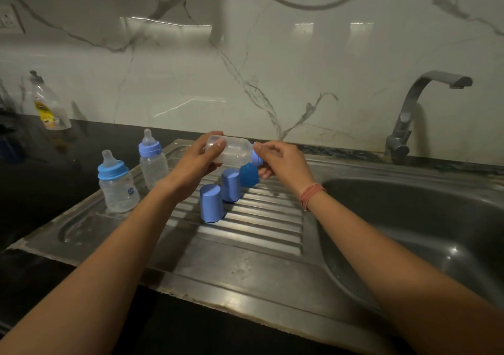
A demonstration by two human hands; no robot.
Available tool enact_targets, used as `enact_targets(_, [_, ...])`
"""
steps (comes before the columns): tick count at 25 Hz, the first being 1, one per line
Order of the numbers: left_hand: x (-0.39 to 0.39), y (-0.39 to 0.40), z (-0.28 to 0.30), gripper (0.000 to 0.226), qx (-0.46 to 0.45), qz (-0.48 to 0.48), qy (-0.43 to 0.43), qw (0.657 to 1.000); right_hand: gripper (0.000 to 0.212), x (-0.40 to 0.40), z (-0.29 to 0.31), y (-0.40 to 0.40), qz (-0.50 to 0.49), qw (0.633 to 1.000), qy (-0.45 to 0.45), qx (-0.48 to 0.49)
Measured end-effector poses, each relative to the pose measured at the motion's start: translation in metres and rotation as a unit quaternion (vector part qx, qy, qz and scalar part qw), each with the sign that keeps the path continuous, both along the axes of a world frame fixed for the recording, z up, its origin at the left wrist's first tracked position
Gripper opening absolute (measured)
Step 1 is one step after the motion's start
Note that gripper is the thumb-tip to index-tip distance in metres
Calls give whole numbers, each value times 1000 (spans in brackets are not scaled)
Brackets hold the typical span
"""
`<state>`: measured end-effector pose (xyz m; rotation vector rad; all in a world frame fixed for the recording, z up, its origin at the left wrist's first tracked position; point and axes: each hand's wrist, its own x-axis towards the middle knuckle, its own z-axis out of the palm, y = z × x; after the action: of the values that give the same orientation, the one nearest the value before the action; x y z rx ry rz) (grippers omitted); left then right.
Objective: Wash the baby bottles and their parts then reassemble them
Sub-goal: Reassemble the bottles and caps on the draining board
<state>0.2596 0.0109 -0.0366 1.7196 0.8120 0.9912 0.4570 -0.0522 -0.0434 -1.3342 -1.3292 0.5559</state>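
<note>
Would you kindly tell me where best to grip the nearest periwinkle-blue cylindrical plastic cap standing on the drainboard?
Probably round the smooth side wall of the nearest periwinkle-blue cylindrical plastic cap, coming from above and the near side. It stands closed end up, so there is no rim on top to pinch, and a second cap crowds its far right.

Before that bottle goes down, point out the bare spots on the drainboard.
Free: ridged drainboard between the blue caps and the sink basin, plus its flat near edge. Crowded: far-left corner with two standing bottles, and the caps under both hands.

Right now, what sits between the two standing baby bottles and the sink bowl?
In the head view, three blue caps stand on the ribbed drainboard between the bottles and bowl.
</note>
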Motion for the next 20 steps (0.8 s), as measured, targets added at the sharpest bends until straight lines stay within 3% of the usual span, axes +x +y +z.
enact_targets(2, [0, 0, 0, 37, 11, 6, 6, 1000, 39, 0, 2, 0, 19, 999, 0, -37])
enact_targets(4, [2, 0, -1, 40, -8, 23, 2, 1000, 43, 1, 5, -2, 37, 997, -65, -28])
enact_targets(6, [4, 0, -1, 42, -45, 44, -27, 998, 58, 2, 8, -4, 35, 985, -163, 44])
enact_targets(8, [4, 0, 0, 44, -69, 32, -57, 995, 51, 1, 7, -5, 13, 972, -208, 111])
enact_targets(11, [4, 1, -1, 44, -42, -11, -67, 997, 35, -3, 9, -9, -21, 983, -154, 97])
enact_targets(14, [4, 3, -2, 48, 3, -20, -66, 998, 47, -6, 18, -10, 9, 998, -37, -42])
enact_targets(17, [3, 4, 0, 46, 17, 8, -49, 999, 52, -4, 22, -6, 38, 992, -37, -114])
enact_targets(20, [8, -2, 2, 49, -36, 38, -67, 996, 54, 1, 18, -4, 25, 976, -214, 42])
